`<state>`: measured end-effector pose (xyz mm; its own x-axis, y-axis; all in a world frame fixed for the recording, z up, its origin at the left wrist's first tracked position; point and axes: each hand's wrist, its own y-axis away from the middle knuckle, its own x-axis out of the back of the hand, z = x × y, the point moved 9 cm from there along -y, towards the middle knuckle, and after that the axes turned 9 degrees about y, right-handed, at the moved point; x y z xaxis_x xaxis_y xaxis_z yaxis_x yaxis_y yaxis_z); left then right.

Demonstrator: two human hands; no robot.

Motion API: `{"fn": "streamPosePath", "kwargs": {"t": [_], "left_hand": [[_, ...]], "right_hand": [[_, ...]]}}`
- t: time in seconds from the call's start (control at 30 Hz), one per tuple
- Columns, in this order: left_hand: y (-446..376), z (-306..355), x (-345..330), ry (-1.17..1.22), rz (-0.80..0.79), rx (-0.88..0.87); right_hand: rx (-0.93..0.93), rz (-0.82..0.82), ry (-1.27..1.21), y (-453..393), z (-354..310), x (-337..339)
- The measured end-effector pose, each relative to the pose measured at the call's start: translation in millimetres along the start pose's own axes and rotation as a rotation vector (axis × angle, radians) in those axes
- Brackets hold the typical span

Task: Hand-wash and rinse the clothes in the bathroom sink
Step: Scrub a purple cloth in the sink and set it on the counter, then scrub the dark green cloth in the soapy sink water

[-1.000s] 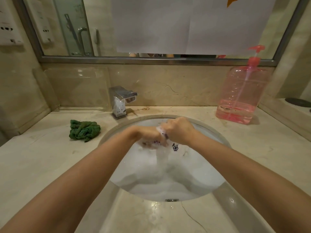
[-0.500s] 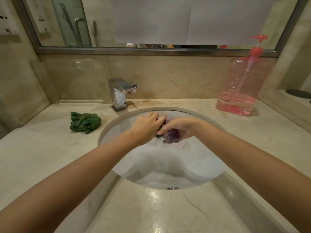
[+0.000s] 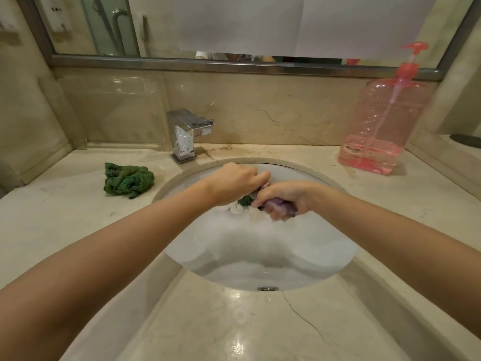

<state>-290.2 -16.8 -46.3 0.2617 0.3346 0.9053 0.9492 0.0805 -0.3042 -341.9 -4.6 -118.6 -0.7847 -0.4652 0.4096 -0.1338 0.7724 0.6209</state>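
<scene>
A small cloth (image 3: 279, 204) is gripped by the left hand (image 3: 234, 185) and right hand (image 3: 283, 198), both curled round it, over the sink (image 3: 260, 256) near the counter's back edge; scrubbing seems underway, and rinsing likely follows.

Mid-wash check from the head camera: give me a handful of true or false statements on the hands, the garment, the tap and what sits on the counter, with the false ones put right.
1. Both hands, the left hand and the right hand, grip a small purple and green garment over the white oval sink. True.
2. The square chrome tap is pouring water. False: no stream shows.
3. A crumpled green cloth lies on the beige marble counter, left of the sink. True.
4. The pink pump bottle is full. False: liquid fills only its bottom part.
5. The sink holds foamy water. True.
</scene>
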Motion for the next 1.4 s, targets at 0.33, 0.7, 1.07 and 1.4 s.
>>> {"fn": "streamPosePath", "kwargs": {"t": [0.33, 0.7, 1.07, 1.4], "left_hand": [[-33, -80, -23, 0.309, -0.420, 0.656], [-19, -87, -79, 1.184, -0.315, 0.732], [-4, -58, -113, 1.603, -0.392, 0.842], [51, -63, -64, 1.301, -0.134, 0.874]], "right_hand": [[0.163, 1.034, 1.078, 4, -77, 87], [0.350, 0.941, 1.551, -29, -84, 94], [0.760, 1.021, 1.510, -28, -85, 72], [0.650, 1.080, 1.421, -9, -95, 33]]}}
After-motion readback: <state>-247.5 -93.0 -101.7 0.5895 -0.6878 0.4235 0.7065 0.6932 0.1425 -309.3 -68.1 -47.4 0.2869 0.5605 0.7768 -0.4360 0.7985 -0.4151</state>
